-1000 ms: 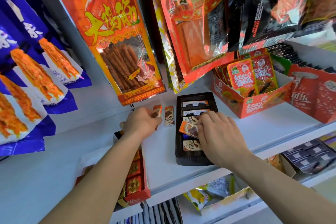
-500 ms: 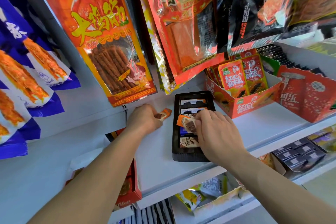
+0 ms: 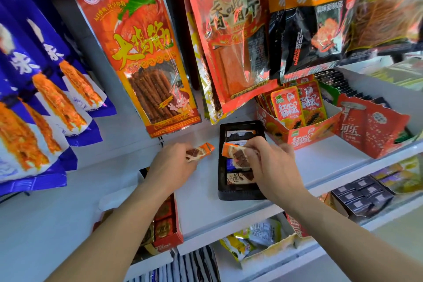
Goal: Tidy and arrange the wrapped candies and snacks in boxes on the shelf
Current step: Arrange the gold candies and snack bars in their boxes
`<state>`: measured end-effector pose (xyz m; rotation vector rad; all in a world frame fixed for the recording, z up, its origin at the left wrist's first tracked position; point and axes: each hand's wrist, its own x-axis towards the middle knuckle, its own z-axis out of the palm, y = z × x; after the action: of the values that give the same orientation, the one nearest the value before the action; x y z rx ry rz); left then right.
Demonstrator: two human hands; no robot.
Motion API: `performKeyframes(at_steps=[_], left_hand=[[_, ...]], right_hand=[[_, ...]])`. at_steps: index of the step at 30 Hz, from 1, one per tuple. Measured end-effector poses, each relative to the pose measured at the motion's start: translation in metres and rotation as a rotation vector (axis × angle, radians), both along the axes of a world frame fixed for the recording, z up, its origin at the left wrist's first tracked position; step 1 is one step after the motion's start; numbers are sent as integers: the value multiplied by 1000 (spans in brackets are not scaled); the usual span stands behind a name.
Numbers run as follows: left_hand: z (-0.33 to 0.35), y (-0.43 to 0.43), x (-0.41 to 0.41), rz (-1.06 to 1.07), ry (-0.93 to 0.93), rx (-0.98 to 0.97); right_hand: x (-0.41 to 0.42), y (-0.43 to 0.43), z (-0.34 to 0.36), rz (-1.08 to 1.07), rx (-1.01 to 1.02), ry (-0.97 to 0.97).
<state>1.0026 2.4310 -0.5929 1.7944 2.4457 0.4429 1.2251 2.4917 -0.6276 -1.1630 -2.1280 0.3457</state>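
A black tray (image 3: 221, 162) sits on the white shelf (image 3: 201, 194) and holds several wrapped chocolate candies. My right hand (image 3: 272, 167) pinches an orange-and-white wrapped candy (image 3: 235, 152) above the tray's middle. Below it in the tray lie a blue-wrapped candy (image 3: 231, 164) and a white-and-brown one (image 3: 239, 177); another lies at the far end (image 3: 239, 134). My left hand (image 3: 174, 165) is left of the tray and grips wrapped candies (image 3: 199, 153) whose orange end sticks out toward the tray.
A red open box of papaya snack packs (image 3: 297, 126) stands right of the tray, with a red cola box (image 3: 370, 126) beyond. Large snack bags (image 3: 146, 57) hang above. A red box of candies (image 3: 167, 224) sits below my left wrist. Lower shelves hold more boxes.
My left hand closed around the loose candies on the shelf and lifted them. My right hand raised the orange candy from the tray's middle. The camera view shifted slightly.
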Motion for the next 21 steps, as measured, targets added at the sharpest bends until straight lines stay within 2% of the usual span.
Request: performKeyframes(at_steps=[4, 8, 15, 18, 21], left_hand=[[20, -54, 14, -64, -342, 174], [37, -98, 26, -107, -557, 237], [49, -120, 27, -176, -669, 264], [46, -121, 23, -195, -708, 226], [44, -119, 23, -212, -672, 210]], right_hand=[[7, -22, 38, 158, -387, 434], [15, -53, 57, 284, -619, 596], [20, -75, 68, 398, -930, 817], [11, -77, 72, 449, -959, 813], [2, -78, 72, 428, -948, 785]])
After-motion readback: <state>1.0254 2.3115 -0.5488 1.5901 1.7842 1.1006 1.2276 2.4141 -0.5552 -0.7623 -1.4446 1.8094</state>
